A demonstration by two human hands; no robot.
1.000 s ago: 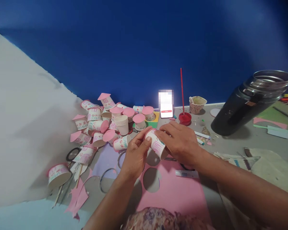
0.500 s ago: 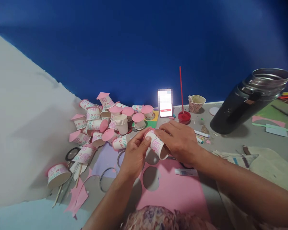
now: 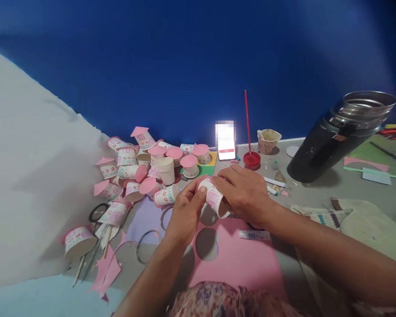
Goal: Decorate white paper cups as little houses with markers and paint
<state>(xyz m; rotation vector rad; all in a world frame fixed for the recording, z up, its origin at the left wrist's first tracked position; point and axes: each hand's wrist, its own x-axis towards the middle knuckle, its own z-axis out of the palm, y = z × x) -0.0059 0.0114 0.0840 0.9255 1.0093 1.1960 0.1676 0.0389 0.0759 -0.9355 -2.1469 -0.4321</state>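
Note:
Between both hands a decorated paper cup [image 3: 214, 198] lies tilted, its open end toward the lower right and a pink paper disc at its base. My left hand [image 3: 188, 209] grips the base end, thumb on the printed side. My right hand [image 3: 244, 193] is wrapped over the cup's far side; its fingertips are partly hidden behind the cup. Below them lies a pink sheet [image 3: 240, 264] with round holes cut in it. A small white tube [image 3: 254, 235] rests on that sheet, beside the right wrist.
To the left stand several decorated cups with pink paper tops [image 3: 127, 156] and a stack of plain cups [image 3: 165, 171]. A lit phone [image 3: 226, 147], a red pot [image 3: 251, 161] with a red stick and a big dark flask [image 3: 330, 145] stand further back.
The hands and cup keep nearly the same pose. The whole view has shifted slightly, and the cup's open end looks turned a little.

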